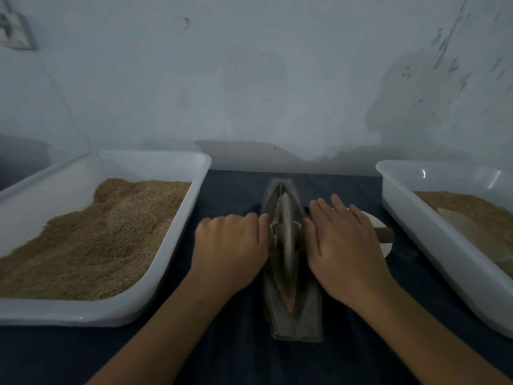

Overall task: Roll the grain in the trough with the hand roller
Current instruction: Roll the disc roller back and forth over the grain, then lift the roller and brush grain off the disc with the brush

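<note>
Pressing both hands (231,244) (342,240) on roller (287,237) in trough (294,315)

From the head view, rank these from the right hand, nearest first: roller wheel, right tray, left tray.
From the right hand:
1. Roller wheel, just left of it, in the trough.
2. Right tray, off to its right.
3. Left tray, beyond the left hand.
</note>
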`<act>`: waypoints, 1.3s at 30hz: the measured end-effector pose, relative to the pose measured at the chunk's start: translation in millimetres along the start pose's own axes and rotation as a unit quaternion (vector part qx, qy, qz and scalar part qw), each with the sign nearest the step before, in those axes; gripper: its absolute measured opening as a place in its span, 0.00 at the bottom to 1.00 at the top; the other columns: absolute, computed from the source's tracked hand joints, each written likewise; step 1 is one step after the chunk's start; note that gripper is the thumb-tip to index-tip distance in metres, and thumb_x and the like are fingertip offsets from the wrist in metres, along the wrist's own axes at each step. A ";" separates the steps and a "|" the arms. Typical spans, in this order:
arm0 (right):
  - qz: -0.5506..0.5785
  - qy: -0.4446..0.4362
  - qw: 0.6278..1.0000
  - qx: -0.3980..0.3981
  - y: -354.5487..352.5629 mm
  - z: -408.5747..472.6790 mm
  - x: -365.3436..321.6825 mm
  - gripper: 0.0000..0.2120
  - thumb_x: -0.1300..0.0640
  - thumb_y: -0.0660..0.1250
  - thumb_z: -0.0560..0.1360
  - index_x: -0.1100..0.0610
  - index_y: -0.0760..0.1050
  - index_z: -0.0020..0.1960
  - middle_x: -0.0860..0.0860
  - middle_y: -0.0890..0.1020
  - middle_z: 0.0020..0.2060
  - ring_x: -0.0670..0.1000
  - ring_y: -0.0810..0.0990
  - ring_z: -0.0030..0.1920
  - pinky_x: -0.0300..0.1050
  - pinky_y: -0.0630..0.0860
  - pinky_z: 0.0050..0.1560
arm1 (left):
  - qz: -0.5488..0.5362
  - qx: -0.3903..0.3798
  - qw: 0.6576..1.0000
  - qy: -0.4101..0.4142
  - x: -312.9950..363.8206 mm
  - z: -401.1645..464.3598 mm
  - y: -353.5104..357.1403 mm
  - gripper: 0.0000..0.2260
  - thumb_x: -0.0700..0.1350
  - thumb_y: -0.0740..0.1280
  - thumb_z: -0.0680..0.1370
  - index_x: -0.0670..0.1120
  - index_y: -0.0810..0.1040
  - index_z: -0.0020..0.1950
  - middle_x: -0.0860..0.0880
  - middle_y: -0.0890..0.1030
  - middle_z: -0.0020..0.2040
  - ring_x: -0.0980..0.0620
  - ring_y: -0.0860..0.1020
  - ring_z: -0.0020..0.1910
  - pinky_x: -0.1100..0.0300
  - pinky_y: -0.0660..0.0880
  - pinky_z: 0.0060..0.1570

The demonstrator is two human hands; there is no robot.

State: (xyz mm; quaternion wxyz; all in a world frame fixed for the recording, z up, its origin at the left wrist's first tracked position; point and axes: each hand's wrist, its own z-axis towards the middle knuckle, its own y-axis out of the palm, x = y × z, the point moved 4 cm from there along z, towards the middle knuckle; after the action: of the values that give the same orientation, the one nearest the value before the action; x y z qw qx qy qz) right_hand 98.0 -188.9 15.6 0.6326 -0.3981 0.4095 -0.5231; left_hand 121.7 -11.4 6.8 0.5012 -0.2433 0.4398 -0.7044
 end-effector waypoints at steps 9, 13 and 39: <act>0.059 -0.109 0.962 0.242 -55.8 -36.1 32.1 0.17 0.54 0.61 0.82 0.59 0.76 0.68 0.54 0.77 0.66 0.56 0.73 0.70 0.39 0.61 0.73 | -0.041 0.026 0.989 -0.142 -9.7 7.6 10.1 0.26 0.55 0.38 0.84 0.49 0.69 0.37 0.54 0.69 0.29 0.53 0.66 0.26 0.59 0.58 0.29; -0.082 -0.218 0.939 0.252 -49.0 -55.1 59.9 0.05 0.62 0.63 0.77 0.57 0.76 0.51 0.53 0.74 0.44 0.54 0.72 0.42 0.52 0.70 0.43 | -0.202 0.057 0.953 -0.220 -18.4 8.0 22.0 0.30 0.57 0.55 0.85 0.47 0.68 0.24 0.51 0.72 0.23 0.50 0.72 0.23 0.58 0.61 0.30; 0.027 -0.244 0.924 0.294 -67.5 -21.5 53.3 0.08 0.57 0.65 0.83 0.59 0.81 0.54 0.45 0.75 0.39 0.49 0.70 0.39 0.47 0.69 0.41 | -0.590 0.088 0.700 -0.393 -52.9 -7.2 47.7 0.07 0.60 0.67 0.62 0.59 0.78 0.27 0.49 0.77 0.30 0.44 0.73 0.37 0.45 0.69 0.41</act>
State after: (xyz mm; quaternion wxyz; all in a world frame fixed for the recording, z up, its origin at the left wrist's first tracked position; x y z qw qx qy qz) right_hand 61.5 -252.4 65.7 0.8154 -0.2985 0.0811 -0.4894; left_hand 159.6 34.6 -32.8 0.1298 -0.6626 -0.0950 -0.7315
